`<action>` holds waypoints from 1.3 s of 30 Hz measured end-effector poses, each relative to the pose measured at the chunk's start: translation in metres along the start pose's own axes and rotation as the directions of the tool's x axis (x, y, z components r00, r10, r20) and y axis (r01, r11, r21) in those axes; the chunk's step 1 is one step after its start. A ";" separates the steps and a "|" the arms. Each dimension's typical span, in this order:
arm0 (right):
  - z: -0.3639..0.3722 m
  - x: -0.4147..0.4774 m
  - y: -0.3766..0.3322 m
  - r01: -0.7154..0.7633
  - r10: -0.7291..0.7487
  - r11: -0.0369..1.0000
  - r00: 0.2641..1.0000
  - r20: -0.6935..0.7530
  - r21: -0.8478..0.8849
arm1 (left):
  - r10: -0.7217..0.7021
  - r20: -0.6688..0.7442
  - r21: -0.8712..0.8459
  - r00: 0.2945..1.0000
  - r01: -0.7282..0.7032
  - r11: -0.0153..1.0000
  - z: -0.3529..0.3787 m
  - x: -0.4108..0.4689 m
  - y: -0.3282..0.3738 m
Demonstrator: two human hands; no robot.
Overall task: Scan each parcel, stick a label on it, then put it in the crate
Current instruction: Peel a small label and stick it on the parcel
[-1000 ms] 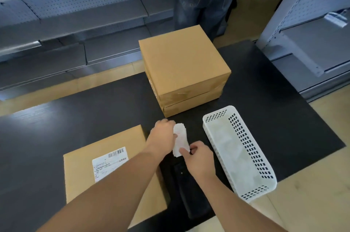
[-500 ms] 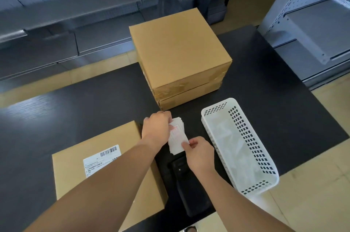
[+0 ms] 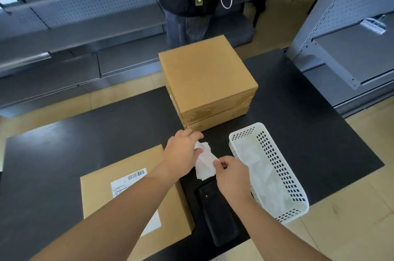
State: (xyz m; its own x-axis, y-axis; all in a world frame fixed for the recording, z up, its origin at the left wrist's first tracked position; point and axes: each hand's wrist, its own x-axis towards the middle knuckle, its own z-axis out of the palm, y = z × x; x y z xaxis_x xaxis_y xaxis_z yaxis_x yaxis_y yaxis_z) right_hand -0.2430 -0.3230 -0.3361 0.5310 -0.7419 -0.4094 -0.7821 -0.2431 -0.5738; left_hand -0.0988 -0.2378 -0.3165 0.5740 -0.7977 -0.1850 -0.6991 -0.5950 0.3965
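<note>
My left hand [image 3: 182, 154] holds a small stack of white labels [image 3: 205, 165] with red print above the black table [image 3: 85, 132]. My right hand [image 3: 231, 173] pinches the top label at its right edge. A flat brown parcel [image 3: 166, 207] with a barcode sticker lies at the near left, partly under my left forearm. Two brown parcels [image 3: 204, 81] sit stacked at the far middle of the table. A black handheld scanner [image 3: 217, 213] lies on the table below my hands. A white perforated crate [image 3: 268, 171] stands to the right.
A person in dark clothes [image 3: 191, 0] stands just beyond the stacked parcels. Grey shelving [image 3: 74, 15] with small boxes runs along the left back; another grey shelf unit [image 3: 351, 36] stands at the right. The crate's near end overhangs the table's front edge.
My hands stay at the label stack; the right fingers have shifted along its edge and the top label has lifted a little. The camera tilted up, showing more of the person.
</note>
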 end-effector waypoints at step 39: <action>-0.237 -0.245 -0.312 0.689 -0.822 0.426 0.566 -0.068 0.586 | -0.303 -0.654 -0.695 0.694 -0.392 0.602 -0.386 -0.258 0.083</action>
State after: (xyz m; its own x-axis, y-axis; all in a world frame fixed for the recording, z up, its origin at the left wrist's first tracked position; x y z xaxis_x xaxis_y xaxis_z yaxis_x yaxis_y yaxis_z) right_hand -0.2066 -0.2140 0.1110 0.9209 -0.2622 0.2883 0.2242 -0.2486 -0.9423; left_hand -0.1409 -0.0434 0.1113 0.8884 -0.3091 0.3394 -0.3497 0.0230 0.9366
